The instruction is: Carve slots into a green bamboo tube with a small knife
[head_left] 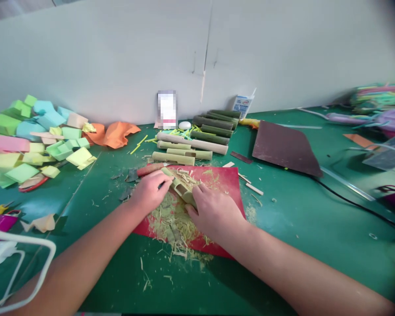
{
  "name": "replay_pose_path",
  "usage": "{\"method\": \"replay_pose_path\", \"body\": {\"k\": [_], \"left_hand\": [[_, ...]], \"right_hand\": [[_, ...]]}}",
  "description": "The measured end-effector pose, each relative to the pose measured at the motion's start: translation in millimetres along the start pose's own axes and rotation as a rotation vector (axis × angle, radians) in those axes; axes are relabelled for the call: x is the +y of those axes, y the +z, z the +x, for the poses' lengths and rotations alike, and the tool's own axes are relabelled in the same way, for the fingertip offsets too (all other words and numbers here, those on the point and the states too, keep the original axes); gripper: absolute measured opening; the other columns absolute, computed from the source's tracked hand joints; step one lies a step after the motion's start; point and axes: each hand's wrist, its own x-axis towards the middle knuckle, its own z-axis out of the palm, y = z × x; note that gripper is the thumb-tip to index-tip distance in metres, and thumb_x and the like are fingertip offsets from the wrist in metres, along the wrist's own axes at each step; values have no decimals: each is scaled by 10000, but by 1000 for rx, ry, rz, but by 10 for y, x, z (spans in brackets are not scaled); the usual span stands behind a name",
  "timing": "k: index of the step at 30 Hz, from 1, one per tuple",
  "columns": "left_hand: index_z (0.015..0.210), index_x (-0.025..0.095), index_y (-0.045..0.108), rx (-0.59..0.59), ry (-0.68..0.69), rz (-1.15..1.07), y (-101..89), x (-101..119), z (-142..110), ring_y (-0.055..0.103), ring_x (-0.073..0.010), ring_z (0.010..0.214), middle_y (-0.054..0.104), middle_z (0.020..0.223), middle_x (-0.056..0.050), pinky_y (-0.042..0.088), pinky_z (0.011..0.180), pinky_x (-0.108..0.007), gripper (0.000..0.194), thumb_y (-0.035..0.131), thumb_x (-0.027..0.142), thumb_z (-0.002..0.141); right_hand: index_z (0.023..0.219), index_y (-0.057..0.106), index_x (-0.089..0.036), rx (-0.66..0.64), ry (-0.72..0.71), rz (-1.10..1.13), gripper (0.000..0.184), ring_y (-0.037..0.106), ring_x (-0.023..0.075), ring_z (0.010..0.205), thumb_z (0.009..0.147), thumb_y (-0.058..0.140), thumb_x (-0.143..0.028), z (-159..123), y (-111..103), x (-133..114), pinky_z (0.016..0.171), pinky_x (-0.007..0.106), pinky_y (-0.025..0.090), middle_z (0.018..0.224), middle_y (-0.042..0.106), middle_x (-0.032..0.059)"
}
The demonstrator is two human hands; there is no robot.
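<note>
A pale bamboo tube [181, 189] with a cut-out opening in its side lies slanted over a red sheet [228, 184]. My right hand [213, 208] is closed around its near end. At the far end, my left hand [153, 191] is closed, its fingertips by the tube. A small dark bit shows between those fingers, too little to name. Green-yellow shavings and dust [171, 219] cover much of the sheet. Just behind my left hand lies a reddish-brown handle-like piece [151, 169], partly hidden.
Several bamboo tubes, pale [173, 158] and dark green [213, 131], lie behind the sheet. Folded paper pieces [49, 140] pile at left, beside orange paper [118, 134]. A dark brown sheet [283, 149] and a black cable [355, 199] are at right. A white wire frame [49, 259] stands front left.
</note>
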Motion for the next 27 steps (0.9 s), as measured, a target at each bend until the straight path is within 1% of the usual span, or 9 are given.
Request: {"method": "replay_pose_path", "body": {"k": [4, 5, 8, 12, 16, 20, 23, 24, 27], "left_hand": [[825, 167, 650, 50, -30, 63, 13, 17, 8, 610, -177, 803, 658, 828, -57, 483, 758, -319, 149, 508, 201, 857], [820, 166, 649, 45, -29, 66, 14, 23, 8, 610, -177, 799, 655, 821, -57, 483, 751, -315, 152, 506, 203, 859], [856, 176, 649, -35, 11, 27, 17, 32, 1, 612, -166, 797, 655, 833, -52, 486, 741, -296, 156, 496, 207, 866], [817, 176, 648, 68, -2, 64, 20, 32, -11, 612, -171, 781, 660, 814, -52, 484, 744, -303, 166, 497, 224, 867], [858, 176, 650, -51, 27, 13, 27, 61, -14, 611, -159, 771, 654, 820, -51, 484, 724, -282, 164, 490, 212, 873], [791, 165, 647, 54, -13, 57, 23, 61, -2, 606, -171, 764, 647, 788, -54, 477, 727, -303, 160, 512, 216, 860], [847, 164, 647, -59, 15, 17, 26, 65, -12, 605, -162, 773, 645, 813, -54, 480, 726, -292, 162, 492, 209, 872], [853, 167, 647, -66, 18, 15, 26, 66, -15, 604, -160, 773, 646, 816, -53, 481, 726, -292, 163, 490, 208, 874], [801, 163, 644, 45, -6, 71, 21, 64, -16, 602, -174, 783, 647, 809, -58, 479, 742, -314, 168, 500, 217, 869]], "right_hand": [[913, 545, -165, 23, 11, 4, 193, 613, 216, 730, 840, 457, -320, -2, 15, 7, 518, 290, 370, 873, 605, 71], [911, 545, -164, 24, 10, 5, 192, 613, 218, 728, 838, 458, -318, -3, 16, 7, 516, 291, 367, 874, 604, 70], [910, 545, -161, 14, -3, 13, 186, 613, 217, 730, 832, 465, -310, -4, 11, 10, 537, 298, 373, 877, 603, 70], [915, 539, -164, 18, 12, 22, 196, 610, 218, 747, 839, 459, -326, 2, 10, 16, 558, 304, 379, 890, 605, 75], [904, 538, -170, 16, -1, 26, 187, 608, 215, 737, 829, 469, -327, 6, 20, 24, 555, 303, 375, 870, 607, 63], [910, 537, -170, 40, 7, 21, 192, 605, 214, 742, 836, 453, -327, 6, 33, 26, 539, 297, 363, 873, 605, 65], [896, 536, -170, 35, -4, 18, 178, 604, 208, 726, 826, 466, -317, 3, 37, 23, 536, 292, 357, 862, 607, 63], [895, 535, -171, 37, -7, 18, 176, 604, 205, 722, 827, 465, -316, 2, 38, 22, 535, 289, 355, 858, 607, 62], [897, 533, -173, 57, -2, 14, 180, 604, 204, 724, 834, 456, -323, 1, 38, 21, 527, 285, 348, 864, 609, 66]]}}
